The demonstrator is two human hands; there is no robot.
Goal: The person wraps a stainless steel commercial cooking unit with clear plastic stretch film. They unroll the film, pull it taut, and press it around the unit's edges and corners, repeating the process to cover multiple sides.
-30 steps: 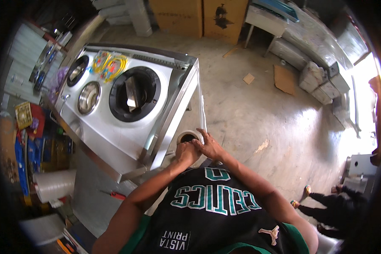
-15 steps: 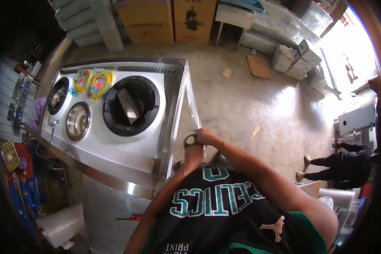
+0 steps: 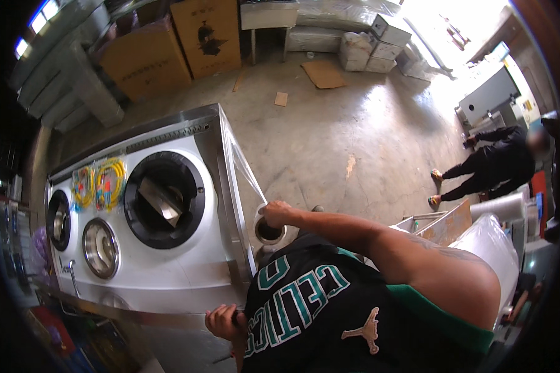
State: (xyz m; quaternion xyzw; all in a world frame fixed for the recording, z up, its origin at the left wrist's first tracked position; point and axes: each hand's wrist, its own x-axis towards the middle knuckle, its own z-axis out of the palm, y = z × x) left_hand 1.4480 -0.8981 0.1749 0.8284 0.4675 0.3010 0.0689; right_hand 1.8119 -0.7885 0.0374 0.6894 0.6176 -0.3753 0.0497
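Note:
My right hand (image 3: 277, 213) is closed on the rim of a roll of clear plastic film (image 3: 270, 234), whose round core opening faces up. From the roll, a strip of film (image 3: 246, 165) stretches to the far right corner of a stainless steel cooking range (image 3: 218, 275). Near the range's front edge is my left hand (image 3: 224, 320), its fingers loosely bent and apart, with no held thing visible. The range top has a large black burner ring (image 3: 135, 214), a smaller one (image 3: 58, 219), a round steel basin (image 3: 100, 247) and a tap (image 3: 72, 273).
Bagged yellow hoses (image 3: 110, 182) lie on the range top. Cartons (image 3: 144, 65) and wrapped goods (image 3: 317, 39) stand at the back. Cardboard pieces (image 3: 323, 74) lie on the concrete floor (image 3: 311, 143). Another person (image 3: 498, 161) in dark clothes stands at the right, near a wooden board (image 3: 448, 224).
My left hand has let go of the roll and moved down left to the range's front edge. My right hand still grips the roll. The view has shifted to the right.

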